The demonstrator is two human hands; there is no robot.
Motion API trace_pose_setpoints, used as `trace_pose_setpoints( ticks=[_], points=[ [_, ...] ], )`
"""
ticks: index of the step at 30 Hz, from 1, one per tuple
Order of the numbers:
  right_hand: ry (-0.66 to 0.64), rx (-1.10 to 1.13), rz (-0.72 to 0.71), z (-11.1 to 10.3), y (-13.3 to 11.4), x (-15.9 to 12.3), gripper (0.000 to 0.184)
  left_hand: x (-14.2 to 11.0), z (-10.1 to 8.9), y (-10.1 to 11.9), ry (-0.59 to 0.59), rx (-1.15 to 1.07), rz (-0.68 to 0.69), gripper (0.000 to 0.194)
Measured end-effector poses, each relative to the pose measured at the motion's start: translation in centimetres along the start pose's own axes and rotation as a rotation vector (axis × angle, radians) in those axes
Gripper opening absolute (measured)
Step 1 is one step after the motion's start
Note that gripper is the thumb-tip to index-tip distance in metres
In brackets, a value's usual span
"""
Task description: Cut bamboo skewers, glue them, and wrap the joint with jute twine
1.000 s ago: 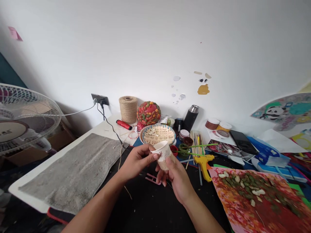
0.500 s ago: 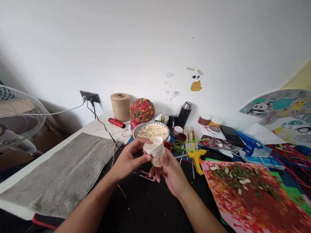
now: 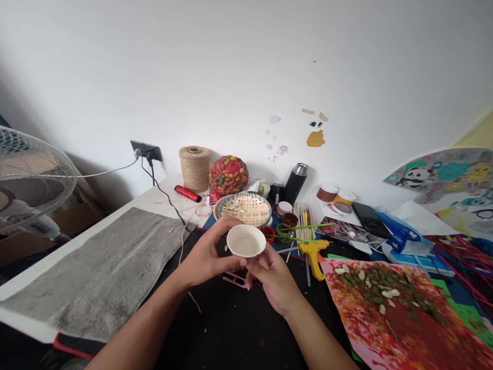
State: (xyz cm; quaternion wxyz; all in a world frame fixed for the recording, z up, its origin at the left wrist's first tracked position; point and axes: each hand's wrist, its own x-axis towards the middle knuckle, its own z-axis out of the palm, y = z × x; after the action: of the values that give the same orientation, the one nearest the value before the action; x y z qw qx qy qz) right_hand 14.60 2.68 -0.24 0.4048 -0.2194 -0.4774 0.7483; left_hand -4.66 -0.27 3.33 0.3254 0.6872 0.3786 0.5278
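A white paper cup (image 3: 246, 241) is held over the black mat, its open mouth tipped toward me so that I see its inside. My left hand (image 3: 211, 252) grips it at the left side, thumb across the front below the rim. From the lower right, my right hand (image 3: 274, 280) closes on the cup too; some of its fingers are hidden behind and under it. Below the cup a pink flat tool with slots (image 3: 235, 279) lies on the mat. Just behind stands a woven basket (image 3: 254, 208) with pale shell bits in it.
At the right lie a yellow glue gun (image 3: 314, 254) and a paint-splashed sheet (image 3: 400, 329) with shells. Behind are a twine spool (image 3: 194, 169), a shell-covered ball (image 3: 229, 174) and a black flask (image 3: 296, 183). Left are a grey cloth (image 3: 103, 272) and a fan (image 3: 34, 180).
The cup has been turned from a side-on tilt so its mouth faces me. Both hands stay on it, with the fingers shifted. The view has moved slightly.
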Motion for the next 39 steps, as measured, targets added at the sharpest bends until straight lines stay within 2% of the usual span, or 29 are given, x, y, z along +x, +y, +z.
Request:
trace_pose_setpoints(
  ticks=[4, 8, 12, 16, 21, 25, 28, 33, 39],
  points=[
    [0.012, -0.022, 0.002, -0.1, 0.3, 0.0, 0.065, 0.0, 0.2, 0.3, -0.019, 0.050, 0.030, 0.050],
    [0.016, -0.030, -0.002, -0.1, 0.5, 0.0, 0.061, 0.0, 0.2, 0.3, -0.015, 0.044, 0.021, 0.050],
    [-0.065, 0.000, 0.027, -0.2, 0.4, -0.2, 0.053, -0.3, -0.1, -0.3, -0.037, -0.165, -0.081, 0.060],
    [-0.136, 0.022, 0.042, -0.3, -0.1, -0.3, 0.054, -0.4, -0.6, -0.8, -0.057, -0.415, -0.159, 0.071],
    [-0.184, 0.020, 0.059, -0.4, 0.0, -0.2, 0.059, -0.2, -0.6, -0.9, -0.013, -0.506, -0.145, 0.057],
    [-0.212, 0.014, 0.091, -0.2, 0.3, -0.2, 0.058, -0.1, -0.3, -0.8, -0.033, -0.522, -0.199, 0.036],
    [-0.175, 0.028, 0.092, -0.2, 0.3, -0.2, 0.057, 0.1, -0.2, -0.9, 0.037, -0.540, -0.188, 0.025],
    [-0.116, 0.039, 0.071, -0.1, 0.1, -0.1, 0.063, 0.4, 0.0, -1.1, 0.164, -0.509, -0.197, 0.030],
    [-0.092, 0.029, 0.076, -0.2, 0.4, -0.1, 0.054, 0.3, 0.1, -1.0, 0.088, -0.523, -0.198, 0.030]
  ],
)
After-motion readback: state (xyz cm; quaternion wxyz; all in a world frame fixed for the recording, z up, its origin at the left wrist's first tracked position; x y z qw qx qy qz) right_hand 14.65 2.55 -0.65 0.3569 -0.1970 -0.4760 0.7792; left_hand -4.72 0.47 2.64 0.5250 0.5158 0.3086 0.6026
